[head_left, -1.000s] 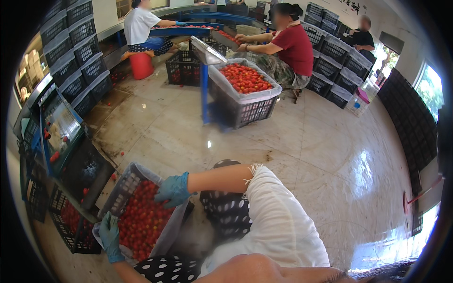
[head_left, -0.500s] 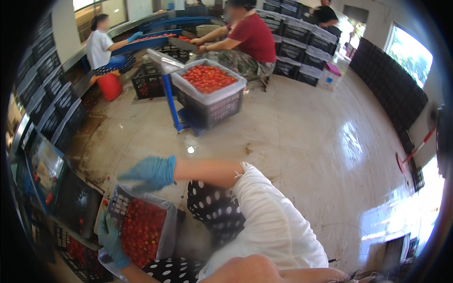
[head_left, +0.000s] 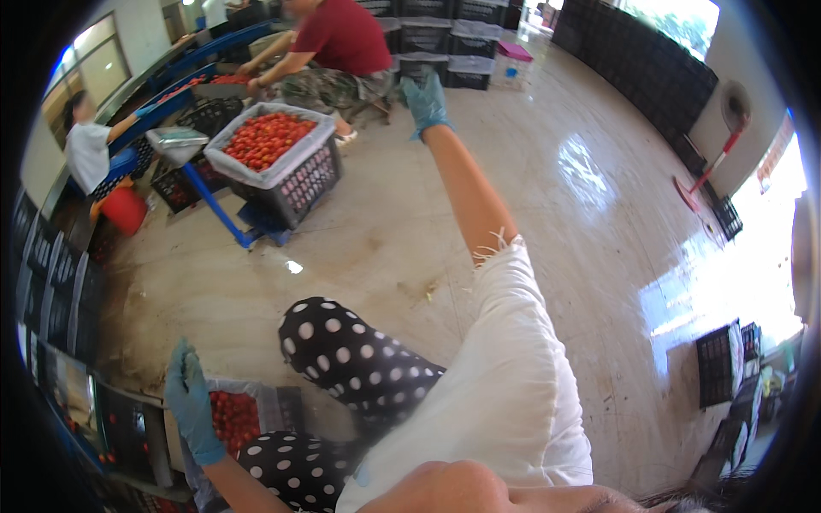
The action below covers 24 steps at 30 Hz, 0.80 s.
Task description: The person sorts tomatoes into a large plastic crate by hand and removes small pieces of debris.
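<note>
My right hand [head_left: 425,104], in a blue glove, reaches out at full arm's length over the floor, fingers apart and nothing seen in it. My left hand [head_left: 192,406], also gloved in blue, is at the left side of a lined crate [head_left: 280,409] by my knees. Its fingers point up and look loosely stretched, with no object visible in them. Small red tomatoes [head_left: 235,419] lie in that crate, partly hidden by my polka-dot trouser leg. Left of the hand is the dark end of a sorting chute [head_left: 124,427] with a few tomatoes on it.
A lined crate heaped with tomatoes [head_left: 295,184] stands on a blue-posted platform scale [head_left: 214,205]. Beyond it, a person in a red shirt [head_left: 342,38] and one in white [head_left: 88,158] sit by a conveyor. Stacked crates [head_left: 425,38] and a standing fan [head_left: 727,141] stand farther off.
My right hand has swung from above the near crate far out to the upper middle. The view has turned right. My left hand stays by the crate, its fingers now raised.
</note>
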Motion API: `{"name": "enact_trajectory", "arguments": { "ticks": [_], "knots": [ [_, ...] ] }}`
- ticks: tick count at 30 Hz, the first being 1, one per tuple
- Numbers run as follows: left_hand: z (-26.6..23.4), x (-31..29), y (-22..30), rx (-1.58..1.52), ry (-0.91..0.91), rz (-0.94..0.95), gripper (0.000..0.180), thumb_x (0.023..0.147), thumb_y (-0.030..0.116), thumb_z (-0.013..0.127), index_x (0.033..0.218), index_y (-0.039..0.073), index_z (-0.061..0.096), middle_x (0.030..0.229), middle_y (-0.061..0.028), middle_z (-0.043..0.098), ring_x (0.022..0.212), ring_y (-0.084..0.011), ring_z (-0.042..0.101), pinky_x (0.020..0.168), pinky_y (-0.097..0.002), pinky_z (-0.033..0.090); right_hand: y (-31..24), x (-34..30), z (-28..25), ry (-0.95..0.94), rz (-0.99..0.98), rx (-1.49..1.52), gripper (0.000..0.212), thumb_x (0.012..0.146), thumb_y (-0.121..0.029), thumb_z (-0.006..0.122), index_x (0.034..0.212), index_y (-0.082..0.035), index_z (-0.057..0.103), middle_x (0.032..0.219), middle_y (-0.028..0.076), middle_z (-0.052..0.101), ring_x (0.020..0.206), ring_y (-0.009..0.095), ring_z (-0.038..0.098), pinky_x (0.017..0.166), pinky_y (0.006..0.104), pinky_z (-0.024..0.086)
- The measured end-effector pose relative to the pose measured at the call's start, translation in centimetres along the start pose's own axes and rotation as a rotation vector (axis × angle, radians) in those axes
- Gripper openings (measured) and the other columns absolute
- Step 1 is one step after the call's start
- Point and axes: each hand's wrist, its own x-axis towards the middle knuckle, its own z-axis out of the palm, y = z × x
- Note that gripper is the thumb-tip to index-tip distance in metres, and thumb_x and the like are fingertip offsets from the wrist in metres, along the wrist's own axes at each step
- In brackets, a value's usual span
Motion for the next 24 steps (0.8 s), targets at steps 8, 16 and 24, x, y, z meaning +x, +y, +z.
{"name": "enact_trajectory", "arguments": {
  "ticks": [8,16,24],
  "knots": [
    [4.0,4.2,3.1,0.149,-0.130,0.053,0.034,0.090,0.007,0.045,0.122,-0.004,0.047,0.116,-0.0107,0.053,0.101,-0.0146,0.051,0.089,-0.0261,0.041,19.3,-19.1,-15.3,-0.029,0.944,-0.650,0.073,0.078,-0.035,0.056,0.137,-0.010,0.021,0.137,0.019,0.032,0.124,0.034,0.033,0.098,0.0446,0.034],
    [15.3,12.7,6.3,0.196,-0.486,0.136,0.036,0.091,0.012,0.046,0.122,-0.006,0.046,0.117,-0.0127,0.053,0.102,-0.0178,0.052,0.089,-0.0273,0.042,14.7,-44.6,-48.6,-0.030,1.909,-1.270,0.061,0.079,-0.050,0.049,0.126,-0.012,0.044,0.130,0.007,0.046,0.120,0.023,0.043,0.106,0.0479,0.019],
    [28.3,20.1,4.8,-0.093,-0.772,0.320,0.035,0.091,0.017,0.047,0.120,-0.003,0.049,0.113,-0.0122,0.055,0.094,-0.0168,0.056,0.085,-0.0273,0.044,3.9,-55.2,-48.6,0.411,1.935,-1.154,0.060,0.078,-0.048,0.053,0.125,-0.012,0.046,0.126,0.006,0.050,0.112,0.022,0.051,0.102,0.0456,0.029]
  ]
}}
